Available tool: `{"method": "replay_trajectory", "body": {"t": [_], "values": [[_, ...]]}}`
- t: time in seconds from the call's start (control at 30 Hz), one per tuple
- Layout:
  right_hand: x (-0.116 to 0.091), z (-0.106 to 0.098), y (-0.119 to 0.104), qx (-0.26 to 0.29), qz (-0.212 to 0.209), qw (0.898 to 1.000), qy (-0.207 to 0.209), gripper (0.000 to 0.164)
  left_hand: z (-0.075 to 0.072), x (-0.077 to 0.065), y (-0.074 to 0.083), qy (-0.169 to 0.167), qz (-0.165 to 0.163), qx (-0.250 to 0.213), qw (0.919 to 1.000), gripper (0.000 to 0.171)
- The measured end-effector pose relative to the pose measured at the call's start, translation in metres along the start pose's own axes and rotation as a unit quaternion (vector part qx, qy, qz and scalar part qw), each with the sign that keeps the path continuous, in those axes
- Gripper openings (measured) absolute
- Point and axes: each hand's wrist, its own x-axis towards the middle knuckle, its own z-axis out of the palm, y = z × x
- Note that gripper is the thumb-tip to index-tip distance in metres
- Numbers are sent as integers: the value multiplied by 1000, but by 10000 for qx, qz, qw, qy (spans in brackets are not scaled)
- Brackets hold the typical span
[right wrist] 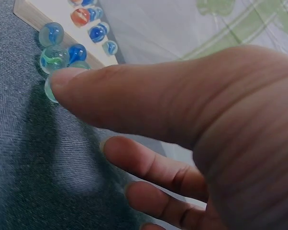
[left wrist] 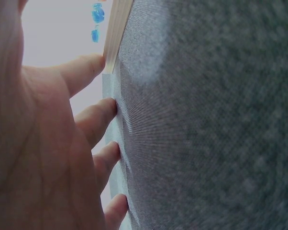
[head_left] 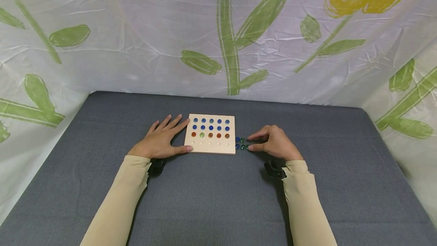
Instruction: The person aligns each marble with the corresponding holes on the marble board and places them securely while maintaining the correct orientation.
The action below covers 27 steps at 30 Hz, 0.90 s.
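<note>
A pale wooden board (head_left: 209, 151) lies on the grey cloth. Blue marbles (head_left: 211, 127) fill its two back rows, and the row in front of those has reddish marbles (head_left: 219, 135) and one light green marble (head_left: 202, 134). Bare hollows show in the front row. My left hand (head_left: 162, 139) spreads flat at the board's left edge, thumb and forefinger touching it. Beside the right edge sit several loose blue and green marbles (right wrist: 54, 58). My right hand (head_left: 276, 142) rests its thumb tip against the outermost marble (right wrist: 50, 89), fingers apart from the thumb.
Grey cloth (head_left: 211, 200) covers the table, whose back edge meets a white curtain (head_left: 146, 48) printed with yellow flowers and green leaves. Black wrist devices sit under the left sleeve (head_left: 116, 196) and right sleeve (head_left: 304, 196).
</note>
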Motion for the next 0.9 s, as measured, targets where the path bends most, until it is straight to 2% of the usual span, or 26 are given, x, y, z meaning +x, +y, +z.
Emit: {"method": "replay_trajectory", "body": {"t": [0.43,0.9], "values": [[2,4,-1,-79,-11,10000,-50,24,1,1,-1,1,15,4,10000,99],[2,7,1,-136,-8,9998,113,22,1,1,-1,-5,-25,-44,10000,100]]}}
